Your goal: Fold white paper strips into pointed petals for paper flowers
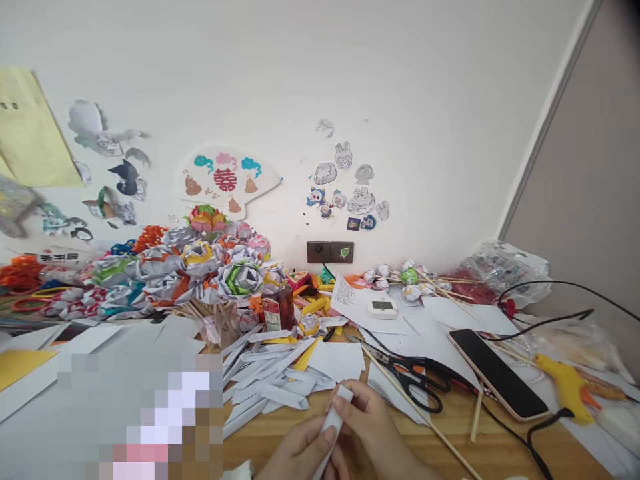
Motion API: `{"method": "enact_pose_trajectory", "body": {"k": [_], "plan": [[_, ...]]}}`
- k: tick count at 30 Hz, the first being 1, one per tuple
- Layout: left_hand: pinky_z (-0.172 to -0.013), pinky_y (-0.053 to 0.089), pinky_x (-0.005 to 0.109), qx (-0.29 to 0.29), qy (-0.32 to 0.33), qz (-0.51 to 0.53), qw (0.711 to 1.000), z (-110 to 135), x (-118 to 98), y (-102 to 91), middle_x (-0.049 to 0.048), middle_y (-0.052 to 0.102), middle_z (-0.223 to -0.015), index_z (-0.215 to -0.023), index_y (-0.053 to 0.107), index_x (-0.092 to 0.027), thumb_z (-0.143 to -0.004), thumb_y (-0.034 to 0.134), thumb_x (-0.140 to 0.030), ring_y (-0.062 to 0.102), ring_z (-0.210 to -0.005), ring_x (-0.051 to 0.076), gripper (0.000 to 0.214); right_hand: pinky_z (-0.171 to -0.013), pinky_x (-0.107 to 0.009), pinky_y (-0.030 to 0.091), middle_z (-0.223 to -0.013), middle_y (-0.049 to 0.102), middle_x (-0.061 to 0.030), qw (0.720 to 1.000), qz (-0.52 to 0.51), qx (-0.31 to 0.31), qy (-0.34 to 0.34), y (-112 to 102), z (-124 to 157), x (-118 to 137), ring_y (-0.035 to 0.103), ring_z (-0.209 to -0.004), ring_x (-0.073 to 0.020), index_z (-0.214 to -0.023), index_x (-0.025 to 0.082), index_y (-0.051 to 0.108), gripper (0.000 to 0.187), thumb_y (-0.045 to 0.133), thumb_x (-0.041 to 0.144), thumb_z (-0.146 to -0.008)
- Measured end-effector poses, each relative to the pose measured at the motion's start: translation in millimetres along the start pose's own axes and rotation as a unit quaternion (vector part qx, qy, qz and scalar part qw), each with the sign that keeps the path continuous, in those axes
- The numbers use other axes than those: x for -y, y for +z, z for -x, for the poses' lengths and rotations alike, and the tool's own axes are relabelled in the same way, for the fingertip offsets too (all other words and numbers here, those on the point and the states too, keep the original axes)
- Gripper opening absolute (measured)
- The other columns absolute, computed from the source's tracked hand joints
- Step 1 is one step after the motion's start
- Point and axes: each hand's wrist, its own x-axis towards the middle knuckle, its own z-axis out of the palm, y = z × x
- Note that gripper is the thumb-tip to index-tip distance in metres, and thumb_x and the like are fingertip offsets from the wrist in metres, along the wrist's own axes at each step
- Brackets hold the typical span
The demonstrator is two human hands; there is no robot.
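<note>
Between my two hands is a narrow folded strip of white paper (334,419), held low over the wooden table. My left hand (303,445) pinches its lower part, with the thumb lying on the paper. Higher up, my right hand (364,417) grips the strip near its top end, thumb in front and fingers curled behind. The strip's bottom end runs out of view. Just beyond my hands lies a pile of folded white paper strips (270,380), a few yellow ones among them, beside a white paper sheet (339,361).
Black-handled scissors (417,373), wooden sticks (450,447), a phone (500,373) and a yellow glue gun (565,387) with a black cable lie to the right. Many folded paper flowers (240,277) are heaped at the back left. A white digital timer (383,307) stands near the wall. The lower left is pixelated.
</note>
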Motion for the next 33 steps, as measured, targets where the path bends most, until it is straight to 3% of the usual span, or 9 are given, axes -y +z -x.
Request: {"method": "enact_pose_trajectory", "body": {"k": [7, 13, 23, 33], "plan": [[-0.038, 0.028, 0.016, -0.022, 0.006, -0.05, 0.998, 5, -8, 7.2, -0.0015, 0.057, -0.045, -0.058, 0.056, -0.013, -0.071, 0.045, -0.054, 0.041, -0.036, 0.005, 0.044, -0.051, -0.02, 0.031, -0.057, 0.038, 0.0049, 0.999, 0.025, -0.029, -0.008, -2, 0, -3, 0.037, -0.054, -0.0098, -0.062, 0.016, 0.045, 0.029, 0.057, 0.041, -0.07], [-0.046, 0.038, 0.021, -0.044, 0.03, -0.127, 0.99, 5, -9, 2.2, -0.0018, 0.054, -0.05, -0.067, 0.056, -0.012, -0.066, 0.051, -0.054, 0.052, -0.044, 0.01, 0.043, -0.047, -0.02, 0.028, -0.052, 0.036, 0.0056, 0.994, 0.098, -0.043, -0.003, -1, -1, 6, 0.034, -0.05, -0.0097, -0.058, 0.017, 0.041, 0.033, 0.055, 0.044, -0.069], [-0.038, 0.038, 0.019, -0.055, -0.035, -0.031, 0.997, -1, 0, 2.5, 0.0017, 0.062, -0.054, -0.065, 0.049, -0.013, -0.06, 0.053, -0.06, 0.056, -0.038, 0.009, 0.047, -0.046, -0.02, 0.03, -0.052, 0.037, 0.006, 0.995, 0.076, -0.056, -0.002, 1, -1, 7, 0.037, -0.049, -0.0093, -0.057, 0.017, 0.041, 0.032, 0.056, 0.043, -0.069], [-0.033, 0.037, 0.016, -0.064, -0.021, -0.009, 0.998, 2, -5, 6.3, 0.001, 0.062, -0.049, -0.061, 0.046, -0.014, -0.058, 0.054, -0.06, 0.054, -0.032, 0.008, 0.047, -0.046, -0.02, 0.033, -0.053, 0.042, 0.0052, 0.999, 0.034, -0.022, 0.016, 0, 0, 7, 0.04, -0.05, -0.0096, -0.062, 0.016, 0.047, 0.03, 0.058, 0.042, -0.068]]}}
